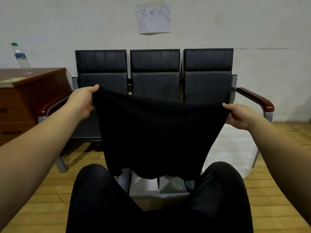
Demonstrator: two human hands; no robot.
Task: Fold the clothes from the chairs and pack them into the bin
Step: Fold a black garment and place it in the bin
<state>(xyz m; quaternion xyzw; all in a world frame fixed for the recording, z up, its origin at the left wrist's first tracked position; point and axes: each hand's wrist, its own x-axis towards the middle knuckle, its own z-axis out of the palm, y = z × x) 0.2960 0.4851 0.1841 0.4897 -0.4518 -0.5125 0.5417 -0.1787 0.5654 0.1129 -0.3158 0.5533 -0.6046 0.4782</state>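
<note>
Fingers of the left hand (83, 103) and right hand (239, 116) pinch the two upper corners of a black fabric garment (159, 135), thumbs on top, holding it spread in the air between them. Below the grip, the cloth hangs down to the person's dark-trousered knees (94, 190), just above a white open bin (148, 186) on the wooden floor. Beyond the knuckles stands a row of three black padded chairs (154, 73) against a white wall. Left of the left hand sits a brown wooden cabinet (33, 91) bearing a clear plastic bottle (21, 58); above, a handwritten paper sign (154, 17).
</note>
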